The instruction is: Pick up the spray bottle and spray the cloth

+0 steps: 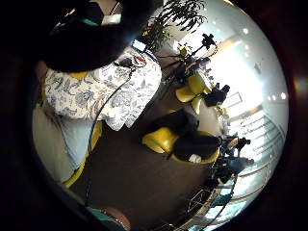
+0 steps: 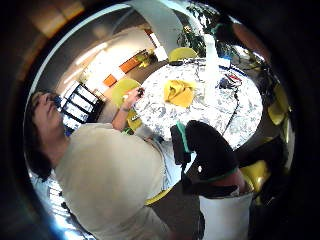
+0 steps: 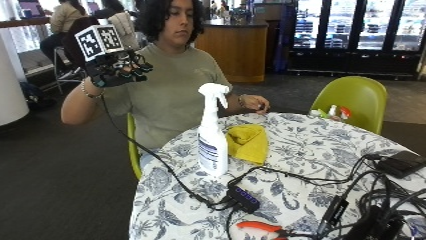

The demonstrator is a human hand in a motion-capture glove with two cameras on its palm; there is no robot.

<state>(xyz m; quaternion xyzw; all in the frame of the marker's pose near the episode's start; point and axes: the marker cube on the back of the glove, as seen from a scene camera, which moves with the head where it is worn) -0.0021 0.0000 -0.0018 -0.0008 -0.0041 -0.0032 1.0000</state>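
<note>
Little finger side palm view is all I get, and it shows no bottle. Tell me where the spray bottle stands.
Observer: The spray bottle stands upright on the patterned table, near its edge, with nothing touching it.
Operator: Give me the cloth.
Observer: The yellow cloth lies crumpled on the table right beside the bottle.
Operator: Now report the hands.
Observer: The gloved right hand hangs in the air off to the side of the table, higher than the bottle's top, and holds nothing.
</note>
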